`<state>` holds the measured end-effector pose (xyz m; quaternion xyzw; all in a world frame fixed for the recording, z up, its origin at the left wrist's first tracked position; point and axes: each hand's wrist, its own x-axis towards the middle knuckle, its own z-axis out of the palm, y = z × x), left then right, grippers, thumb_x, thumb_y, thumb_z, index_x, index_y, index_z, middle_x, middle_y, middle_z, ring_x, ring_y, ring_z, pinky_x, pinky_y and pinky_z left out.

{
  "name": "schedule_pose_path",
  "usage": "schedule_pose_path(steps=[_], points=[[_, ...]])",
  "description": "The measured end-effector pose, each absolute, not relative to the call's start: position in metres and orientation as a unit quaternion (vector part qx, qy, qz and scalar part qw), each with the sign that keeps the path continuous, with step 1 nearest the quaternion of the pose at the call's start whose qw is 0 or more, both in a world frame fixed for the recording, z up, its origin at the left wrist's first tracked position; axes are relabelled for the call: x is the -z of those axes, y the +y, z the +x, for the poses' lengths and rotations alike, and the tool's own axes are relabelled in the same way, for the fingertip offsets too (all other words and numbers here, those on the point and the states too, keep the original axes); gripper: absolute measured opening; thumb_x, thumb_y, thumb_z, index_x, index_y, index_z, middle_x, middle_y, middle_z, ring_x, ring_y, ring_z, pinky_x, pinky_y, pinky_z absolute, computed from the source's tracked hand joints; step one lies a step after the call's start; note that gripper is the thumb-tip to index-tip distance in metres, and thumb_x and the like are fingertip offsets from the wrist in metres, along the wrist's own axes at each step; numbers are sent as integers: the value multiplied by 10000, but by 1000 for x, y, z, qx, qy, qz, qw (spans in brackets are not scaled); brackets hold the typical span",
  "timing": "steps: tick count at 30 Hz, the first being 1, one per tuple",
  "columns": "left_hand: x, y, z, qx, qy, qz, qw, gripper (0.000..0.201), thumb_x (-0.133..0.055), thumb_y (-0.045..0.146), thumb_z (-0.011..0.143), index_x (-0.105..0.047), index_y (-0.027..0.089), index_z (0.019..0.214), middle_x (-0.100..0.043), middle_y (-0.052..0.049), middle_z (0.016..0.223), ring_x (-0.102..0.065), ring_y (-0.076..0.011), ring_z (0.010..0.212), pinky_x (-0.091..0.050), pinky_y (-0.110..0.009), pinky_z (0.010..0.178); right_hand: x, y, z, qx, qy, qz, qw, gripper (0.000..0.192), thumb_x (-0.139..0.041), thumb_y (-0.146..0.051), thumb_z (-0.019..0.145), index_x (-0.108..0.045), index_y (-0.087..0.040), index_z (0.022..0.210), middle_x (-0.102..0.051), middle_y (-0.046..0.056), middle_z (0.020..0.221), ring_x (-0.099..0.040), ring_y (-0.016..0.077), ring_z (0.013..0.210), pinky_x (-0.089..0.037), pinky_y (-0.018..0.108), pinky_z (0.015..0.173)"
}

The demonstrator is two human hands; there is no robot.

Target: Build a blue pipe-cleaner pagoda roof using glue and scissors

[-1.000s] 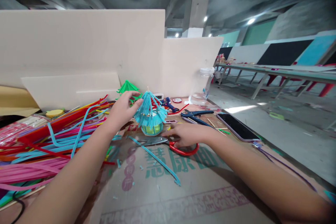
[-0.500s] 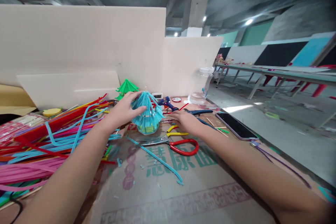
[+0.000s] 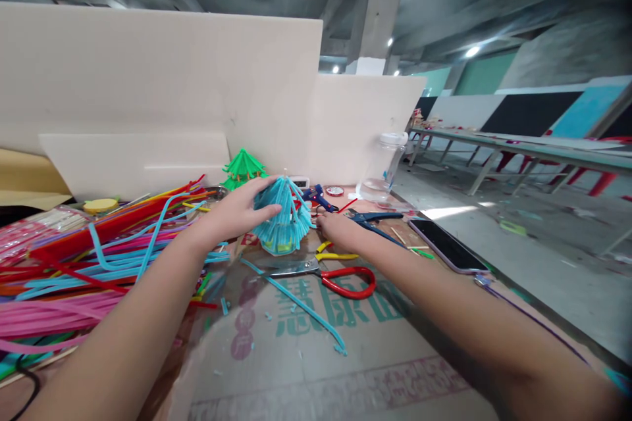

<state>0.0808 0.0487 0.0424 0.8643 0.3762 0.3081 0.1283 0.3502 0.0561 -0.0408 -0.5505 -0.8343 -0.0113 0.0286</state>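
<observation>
A small model roof made of blue straws (image 3: 286,223) stands on the cardboard-covered table (image 3: 375,375), over a yellow-green base. My left hand (image 3: 237,214) grips the left side of this roof, fingers curled over its top. My right hand (image 3: 336,229) lies just right of the model with its fingers stretched flat toward it and nothing held. Below that hand lie red-handled scissors (image 3: 348,281) and a yellow-handled tool (image 3: 336,254).
A big heap of coloured straws (image 3: 74,263) fills the left. A green straw model (image 3: 241,168), a blue glue gun (image 3: 316,196), blue pliers (image 3: 372,217), a plastic jar (image 3: 382,168) and a phone (image 3: 447,245) sit behind and right. White boards (image 3: 162,85) wall the back. A loose blue straw (image 3: 306,309) lies in front.
My right hand left the scissors' red handle and moved forward, to just right of the blue model. My left hand shifted from the roof's edge onto its side.
</observation>
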Motion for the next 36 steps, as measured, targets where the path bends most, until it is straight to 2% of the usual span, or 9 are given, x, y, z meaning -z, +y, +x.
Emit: schedule_pose_path(steps=[5, 7, 10, 11, 13, 15, 20, 27, 36], points=[[-43, 48, 81, -311, 358, 863, 175, 703, -560, 484, 826, -424, 139, 1422, -482, -124, 1458, -477, -308, 1309, -362, -432, 1115, 20, 54, 368, 39, -763, -617, 189, 298, -298, -174, 949, -552, -112, 1092, -655, 144, 993, -616, 231, 886, -446, 322, 742], [-42, 47, 83, -316, 338, 867, 186, 653, -550, 426, 843, -417, 150, 1420, -485, -110, 1454, -473, -290, 1313, -362, -408, 1117, -2, 49, 378, 46, -755, -612, 233, 344, -235, -253, 989, -531, -124, 1109, -639, 104, 933, -596, 207, 842, -440, 307, 712], [-41, 47, 85, -324, 327, 869, 183, 588, -544, 364, 856, -419, 164, 1394, -507, -107, 1421, -478, -280, 1303, -381, -401, 1099, -43, 31, 381, 64, -766, -514, 380, 348, -390, -374, 971, -468, -161, 1236, -584, 20, 832, -539, 160, 697, -420, 278, 648], [-41, 47, 85, -326, 327, 868, 182, 573, -546, 363, 857, -423, 167, 1381, -516, -109, 1405, -485, -281, 1293, -390, -405, 1090, -57, 22, 377, 83, -783, -474, 395, 342, -439, -379, 960, -490, -183, 1236, -579, 12, 832, -530, 151, 683, -407, 273, 639], [-40, 47, 85, -329, 322, 869, 181, 548, -544, 374, 864, -430, 175, 1362, -531, -106, 1379, -504, -279, 1268, -405, -408, 1073, -79, 4, 364, 155, -814, -409, 383, 301, -523, -374, 938, -570, -214, 1189, -597, 17, 856, -525, 147, 699, -389, 276, 657], [-40, 47, 85, -330, 308, 873, 183, 524, -533, 383, 877, -435, 187, 1353, -539, -95, 1365, -519, -267, 1248, -413, -399, 1062, -91, -11, 347, 226, -849, -351, 323, 264, -516, -362, 956, -617, -219, 1153, -609, 34, 879, -525, 153, 731, -370, 285, 675], [-39, 46, 88, -339, 310, 874, 156, 523, -536, 386, 877, -449, 201, 1358, -537, -80, 1378, -496, -265, 1276, -391, -395, 1082, -82, -18, 322, 416, -833, -293, 216, 251, -470, -364, 978, -665, -218, 1039, -612, 48, 802, -468, 191, 761, -303, 338, 715], [-37, 41, 98, -344, 315, 874, 137, 549, -529, 370, 879, -441, 182, 1387, -517, -85, 1413, -484, -255, 1298, -370, -384, 1105, -63, -10, 332, 428, -827, -316, 181, 295, -440, -372, 986, -634, -204, 1130, -622, 60, 879, -449, 211, 833, -296, 341, 756], [-37, 38, 102, -341, 304, 883, 104, 546, -535, 328, 866, -452, 178, 1385, -519, -87, 1411, -484, -251, 1297, -374, -371, 1099, -65, -11, 334, 419, -834, -318, 165, 283, -452, -369, 983, -648, -170, 1030, -626, 60, 844, -455, 209, 810, -292, 339, 743]])
